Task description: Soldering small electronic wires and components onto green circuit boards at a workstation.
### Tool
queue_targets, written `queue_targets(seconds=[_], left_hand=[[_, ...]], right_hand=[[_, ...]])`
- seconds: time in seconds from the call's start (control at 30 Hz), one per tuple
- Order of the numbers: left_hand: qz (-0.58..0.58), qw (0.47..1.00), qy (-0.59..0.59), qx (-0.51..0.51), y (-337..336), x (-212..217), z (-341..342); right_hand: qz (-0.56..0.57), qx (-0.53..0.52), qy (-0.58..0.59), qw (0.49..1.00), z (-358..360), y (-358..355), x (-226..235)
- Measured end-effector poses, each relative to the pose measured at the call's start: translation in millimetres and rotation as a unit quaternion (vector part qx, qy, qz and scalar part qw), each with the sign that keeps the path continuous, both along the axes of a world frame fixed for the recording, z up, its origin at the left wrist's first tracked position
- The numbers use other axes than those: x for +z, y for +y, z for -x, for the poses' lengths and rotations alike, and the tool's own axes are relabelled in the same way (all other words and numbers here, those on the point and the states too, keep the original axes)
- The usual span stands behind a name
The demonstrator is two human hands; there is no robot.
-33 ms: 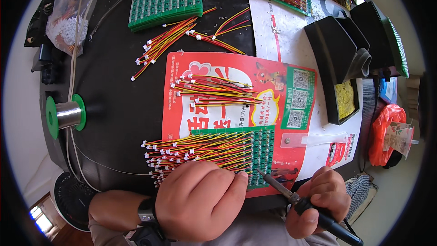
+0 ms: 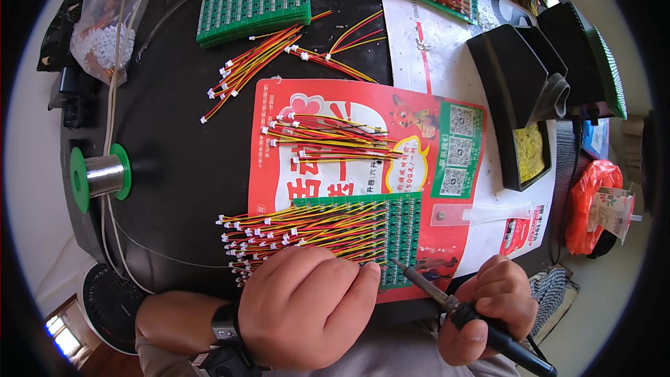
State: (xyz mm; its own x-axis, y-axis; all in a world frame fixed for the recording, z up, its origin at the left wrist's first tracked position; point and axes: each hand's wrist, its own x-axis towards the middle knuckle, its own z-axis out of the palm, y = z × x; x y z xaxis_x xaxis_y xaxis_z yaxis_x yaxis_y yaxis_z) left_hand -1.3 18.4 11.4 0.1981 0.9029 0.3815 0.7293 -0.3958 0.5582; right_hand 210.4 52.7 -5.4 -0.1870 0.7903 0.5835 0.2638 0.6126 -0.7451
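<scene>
A soldering iron [image 2: 457, 311] with a dark handle is gripped in my right hand [image 2: 492, 307]. Its metal tip lies over the green circuit board panel [image 2: 401, 237], just right of my left fingertips. My left hand [image 2: 307, 307] is closed over the panel's near left part, thumb and finger pinched together; what they hold is hidden. Many red, yellow and black wire leads [image 2: 300, 234] with white plugs lie across the panel's left side and stick out past it. A thin strand of solder wire [image 2: 171, 258] runs toward my left hand and vanishes beneath it.
Loose leads [image 2: 335, 139] lie on the red printed sheet [image 2: 460, 237] under the panel. Behind are a stack of green panels [image 2: 255, 0] and more leads [image 2: 244, 63]. A solder spool [image 2: 105, 174] stands left; a black iron stand [image 2: 513, 84] with yellow sponge [image 2: 529, 157] stands right.
</scene>
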Motion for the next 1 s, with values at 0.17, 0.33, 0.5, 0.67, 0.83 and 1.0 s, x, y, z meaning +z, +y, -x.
queue_targets(seconds=[0.17,0.33,0.5,0.67,0.83,1.0], left_hand=[[-0.006,1.0,0.009,-0.009,-0.5,-3.1,1.4],[0.001,1.0,0.023,-0.021,0.2,-1.3,3.1],[0.007,0.999,0.033,-0.023,-0.7,-0.9,3.0],[0.006,0.999,0.041,-0.022,-1.6,-0.1,3.0],[0.006,0.999,0.039,-0.019,-1.9,-0.6,2.3],[0.001,0.999,0.041,-0.014,-2.4,-1.3,1.8]], right_hand=[[0.004,0.019,-0.014,1.0,-0.8,2.1,-0.4],[0.009,0.037,-0.029,0.999,0.5,3.9,-0.2],[0.016,0.041,-0.037,0.998,0.8,4.8,1.0],[0.017,0.052,-0.053,0.997,-0.4,5.8,3.4],[0.025,0.056,-0.062,0.996,-1.7,4.6,4.7],[0.006,0.034,-0.019,0.999,-0.6,2.8,1.7]])
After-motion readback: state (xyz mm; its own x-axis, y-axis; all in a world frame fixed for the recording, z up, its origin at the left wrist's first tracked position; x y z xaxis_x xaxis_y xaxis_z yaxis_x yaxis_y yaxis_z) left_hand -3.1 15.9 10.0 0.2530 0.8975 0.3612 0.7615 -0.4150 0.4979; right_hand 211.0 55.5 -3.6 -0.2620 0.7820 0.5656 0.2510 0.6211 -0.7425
